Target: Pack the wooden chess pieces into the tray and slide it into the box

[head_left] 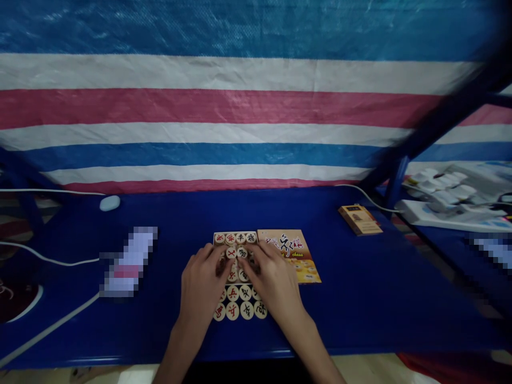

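Observation:
A shallow white-edged box (236,232) of Chinese chess pieces lies in the middle of the blue table. Its far row of round wooden pieces (240,238) shows red and black characters. My left hand (204,272) is curled over the box's left side, fingers and thumb closed around pieces in the second row. From the right, my right hand (274,269) closes on the same row (242,253), the two thumbs close together. My fingers hide the outer pieces. Two rows of loose pieces (247,310) lie on the table in front of the box, partly under my hands.
Right of the box lies its printed lid (308,264). Farther right is a small yellow-brown pack (360,220). A blurred-out phone (130,261) with cables and a pale rounded case (110,203) are on the left. A power strip (444,214) with plugs sits beyond a blue post (398,181).

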A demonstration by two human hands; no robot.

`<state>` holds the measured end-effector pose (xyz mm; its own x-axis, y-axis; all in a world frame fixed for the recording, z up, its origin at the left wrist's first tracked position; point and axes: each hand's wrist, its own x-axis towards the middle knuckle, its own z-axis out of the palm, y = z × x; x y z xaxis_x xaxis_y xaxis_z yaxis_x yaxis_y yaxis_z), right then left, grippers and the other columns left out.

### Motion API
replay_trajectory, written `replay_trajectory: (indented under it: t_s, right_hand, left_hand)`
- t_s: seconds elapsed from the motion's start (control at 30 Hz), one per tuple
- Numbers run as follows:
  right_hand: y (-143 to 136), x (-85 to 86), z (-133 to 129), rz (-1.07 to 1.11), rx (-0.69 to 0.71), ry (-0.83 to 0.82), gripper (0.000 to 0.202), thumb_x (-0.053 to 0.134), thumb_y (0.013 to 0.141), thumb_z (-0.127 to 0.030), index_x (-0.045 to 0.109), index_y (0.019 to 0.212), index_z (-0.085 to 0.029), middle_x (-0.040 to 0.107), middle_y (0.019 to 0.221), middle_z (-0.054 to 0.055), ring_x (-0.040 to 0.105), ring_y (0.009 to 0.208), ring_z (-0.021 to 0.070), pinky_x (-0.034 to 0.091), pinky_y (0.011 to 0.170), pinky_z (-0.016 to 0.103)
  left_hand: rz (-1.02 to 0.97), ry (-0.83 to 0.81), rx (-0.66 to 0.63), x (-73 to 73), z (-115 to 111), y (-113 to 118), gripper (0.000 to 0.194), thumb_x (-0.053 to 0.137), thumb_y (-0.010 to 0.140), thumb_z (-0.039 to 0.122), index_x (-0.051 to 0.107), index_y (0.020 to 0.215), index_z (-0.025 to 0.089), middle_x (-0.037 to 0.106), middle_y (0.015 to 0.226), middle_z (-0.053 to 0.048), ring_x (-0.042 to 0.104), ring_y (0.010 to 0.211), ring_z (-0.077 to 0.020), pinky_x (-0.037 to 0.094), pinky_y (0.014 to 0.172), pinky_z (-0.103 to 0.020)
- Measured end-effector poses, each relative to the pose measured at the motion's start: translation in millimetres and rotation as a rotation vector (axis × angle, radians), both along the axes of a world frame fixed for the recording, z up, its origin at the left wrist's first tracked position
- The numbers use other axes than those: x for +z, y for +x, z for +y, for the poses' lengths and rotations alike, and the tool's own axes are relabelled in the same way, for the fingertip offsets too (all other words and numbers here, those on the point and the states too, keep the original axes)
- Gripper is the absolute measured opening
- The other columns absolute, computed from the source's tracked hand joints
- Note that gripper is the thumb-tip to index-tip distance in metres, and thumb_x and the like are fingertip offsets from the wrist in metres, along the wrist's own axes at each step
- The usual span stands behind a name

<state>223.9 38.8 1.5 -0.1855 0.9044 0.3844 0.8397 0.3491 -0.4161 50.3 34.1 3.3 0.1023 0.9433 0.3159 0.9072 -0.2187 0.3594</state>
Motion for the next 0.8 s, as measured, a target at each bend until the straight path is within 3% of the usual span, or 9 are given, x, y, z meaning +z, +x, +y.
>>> replay_trajectory:
  t_s: [0.1, 0.23, 0.47, 0.6, 0.8]
  right_hand:
    - [4, 3.1, -10, 0.095, 0.006, 0.033, 0.022, 0.059, 0.098, -0.033, 0.067, 0.115, -0.022, 0.066, 0.094, 0.006, 0.063, 0.085, 0.0194, 0.051, 0.073, 0.033]
    - [16, 6.0, -38, 0.255, 0.015, 0.092, 0.022, 0.065, 0.095, -0.027, 0.065, 0.117, -0.022, 0.061, 0.086, 0.002, 0.06, 0.077, 0.0149, 0.052, 0.073, 0.031]
    - [46, -14.7, -94, 0.216, 0.037, 0.116, 0.029, 0.069, 0.091, -0.019, 0.063, 0.119, -0.018, 0.059, 0.079, 0.001, 0.058, 0.07, 0.0136, 0.05, 0.064, 0.028]
    - [62, -29.3, -109, 0.099, 0.025, 0.146, 0.029, 0.071, 0.09, -0.022, 0.064, 0.117, -0.017, 0.059, 0.076, 0.0, 0.057, 0.066, 0.0137, 0.047, 0.062, 0.03]
    - [66, -36.8, -110, -0.034, -0.016, 0.181, 0.029, 0.07, 0.091, -0.026, 0.066, 0.12, -0.021, 0.068, 0.086, 0.001, 0.061, 0.075, 0.0165, 0.044, 0.073, 0.035]
  left_hand:
    - [-0.118, 0.048, -0.014, 1.5, -13, -7, 0.023, 0.062, 0.096, 0.031, 0.068, 0.118, 0.028, 0.063, 0.088, 0.0, 0.063, 0.079, -0.0172, 0.051, 0.074, -0.032]
    - [-0.307, 0.117, -0.022, 0.9, -48, -24, 0.027, 0.063, 0.096, 0.031, 0.066, 0.123, 0.029, 0.065, 0.094, 0.0, 0.064, 0.077, -0.0137, 0.053, 0.074, -0.029]
    - [-0.256, 0.195, 0.117, -22.0, -107, -47, 0.019, 0.065, 0.094, 0.029, 0.068, 0.112, 0.025, 0.07, 0.103, -0.003, 0.065, 0.086, -0.0181, 0.051, 0.078, -0.034]
    - [-0.124, 0.264, 0.13, -33.3, -115, -50, 0.017, 0.068, 0.091, 0.03, 0.07, 0.107, 0.026, 0.071, 0.099, -0.003, 0.063, 0.083, -0.0192, 0.045, 0.073, -0.034]
    - [-0.169, 0.174, 0.089, -32.7, -111, -49, 0.03, 0.063, 0.095, 0.033, 0.065, 0.125, 0.027, 0.071, 0.095, -0.001, 0.062, 0.078, -0.0189, 0.043, 0.076, -0.035]
